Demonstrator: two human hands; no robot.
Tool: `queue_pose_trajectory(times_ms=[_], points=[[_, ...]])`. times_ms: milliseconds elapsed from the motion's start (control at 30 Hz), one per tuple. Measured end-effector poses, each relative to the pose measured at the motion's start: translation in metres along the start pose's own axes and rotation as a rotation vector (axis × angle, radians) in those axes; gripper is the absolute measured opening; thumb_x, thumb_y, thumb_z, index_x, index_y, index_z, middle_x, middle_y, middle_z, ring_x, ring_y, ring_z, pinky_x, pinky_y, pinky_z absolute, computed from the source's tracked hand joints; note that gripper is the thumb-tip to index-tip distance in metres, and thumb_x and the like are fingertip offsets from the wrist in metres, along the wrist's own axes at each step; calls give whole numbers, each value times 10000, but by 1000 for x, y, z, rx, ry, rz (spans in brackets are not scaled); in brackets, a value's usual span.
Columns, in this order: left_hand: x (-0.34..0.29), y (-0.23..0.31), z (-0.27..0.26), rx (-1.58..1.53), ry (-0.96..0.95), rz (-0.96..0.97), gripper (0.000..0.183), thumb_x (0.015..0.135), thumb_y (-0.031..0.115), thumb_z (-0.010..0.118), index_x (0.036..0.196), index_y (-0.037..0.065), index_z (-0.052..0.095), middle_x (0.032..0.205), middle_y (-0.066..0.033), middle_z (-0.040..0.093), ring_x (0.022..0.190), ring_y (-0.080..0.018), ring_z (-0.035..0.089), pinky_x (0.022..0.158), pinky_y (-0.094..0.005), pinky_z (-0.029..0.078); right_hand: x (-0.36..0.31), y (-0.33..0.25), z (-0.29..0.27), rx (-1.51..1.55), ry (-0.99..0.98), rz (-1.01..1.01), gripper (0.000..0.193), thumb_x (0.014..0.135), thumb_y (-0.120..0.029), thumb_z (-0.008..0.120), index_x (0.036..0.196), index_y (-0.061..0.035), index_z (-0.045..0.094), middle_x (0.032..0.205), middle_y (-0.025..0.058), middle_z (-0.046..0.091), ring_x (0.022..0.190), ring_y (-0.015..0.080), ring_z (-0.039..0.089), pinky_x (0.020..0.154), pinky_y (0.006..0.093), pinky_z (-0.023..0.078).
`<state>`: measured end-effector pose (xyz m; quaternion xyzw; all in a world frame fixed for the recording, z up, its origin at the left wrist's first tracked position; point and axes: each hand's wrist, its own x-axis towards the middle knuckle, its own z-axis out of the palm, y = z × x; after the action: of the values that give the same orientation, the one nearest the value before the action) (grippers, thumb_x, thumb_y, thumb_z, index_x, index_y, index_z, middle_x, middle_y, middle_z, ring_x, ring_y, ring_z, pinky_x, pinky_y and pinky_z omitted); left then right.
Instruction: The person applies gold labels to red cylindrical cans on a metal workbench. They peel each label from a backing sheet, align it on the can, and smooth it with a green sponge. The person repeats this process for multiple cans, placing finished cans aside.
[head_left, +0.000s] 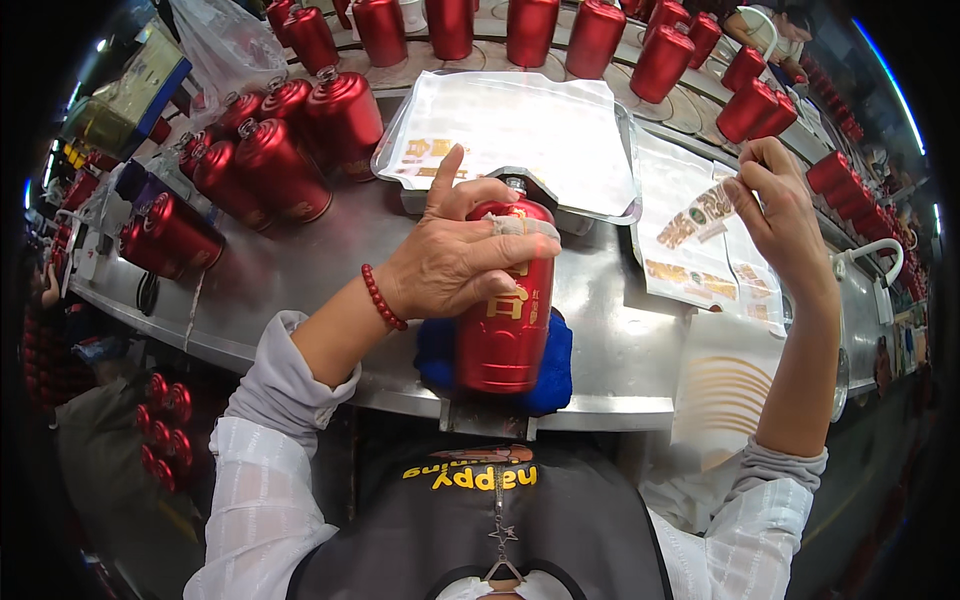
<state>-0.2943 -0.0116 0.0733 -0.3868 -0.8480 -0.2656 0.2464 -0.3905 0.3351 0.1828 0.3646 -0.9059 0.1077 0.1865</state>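
A glossy red bottle with gold characters lies tilted on a bunched blue cloth at the table's front edge. My left hand rests across its upper body, fingers curled over it and the thumb sticking up; a pale bandage wraps one finger. To the right, my raised right hand pinches the end of a clear decal strip with gold and green print. Below that strip lies a white decal sheet with more gold prints.
Several red bottles stand close together on the left of the metal table. A tray holding white sheets sits ahead. A curved conveyor carries more bottles beyond it. A sheet with gold arcs hangs at the front right edge.
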Motion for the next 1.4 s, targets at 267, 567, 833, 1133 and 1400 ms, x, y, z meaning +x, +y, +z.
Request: queue_pose_trajectory(times_ms=[267, 567, 833, 1133, 1400], points=[[-48, 77, -7, -85, -69, 20, 374, 974, 503, 582, 1169, 213, 717, 1031, 68, 731, 1207, -199, 505, 1239, -589, 39, -11, -98, -49, 128, 18, -186, 218, 873, -82, 691, 749, 10, 537, 1015, 152, 549, 919, 306, 564, 807, 390, 462], [-9, 81, -49, -562, -92, -404, 321, 885, 310, 739, 1115, 108, 642, 1145, -87, 612, 1104, -249, 481, 1033, -369, 313, 2, -165, -64, 542, 35, -235, 230, 888, -129, 689, 750, 3, 561, 1051, 159, 563, 965, 242, 577, 823, 330, 449], [-62, 67, -47, -909, -229, -861, 262, 969, 262, 648, 850, 29, 633, 848, -16, 587, 839, -118, 493, 773, -286, 413, -89, -154, 70, 849, 76, 278, 209, 899, -119, 741, 780, 5, 621, 991, 109, 578, 809, 152, 554, 685, 267, 445], [-65, 57, -33, -803, -179, -863, 279, 966, 282, 664, 841, 32, 660, 796, -38, 631, 864, -154, 544, 798, -321, 462, -103, -156, 97, 951, 89, 411, 216, 926, -108, 711, 770, 17, 629, 974, 124, 577, 944, 186, 570, 714, 279, 439], [-62, 55, -33, -759, -203, -848, 259, 961, 273, 674, 854, 38, 666, 794, -30, 635, 883, -153, 535, 807, -318, 461, -105, -157, 103, 1001, 74, 430, 220, 934, -132, 713, 786, 15, 642, 995, 124, 577, 949, 185, 571, 747, 279, 444]])
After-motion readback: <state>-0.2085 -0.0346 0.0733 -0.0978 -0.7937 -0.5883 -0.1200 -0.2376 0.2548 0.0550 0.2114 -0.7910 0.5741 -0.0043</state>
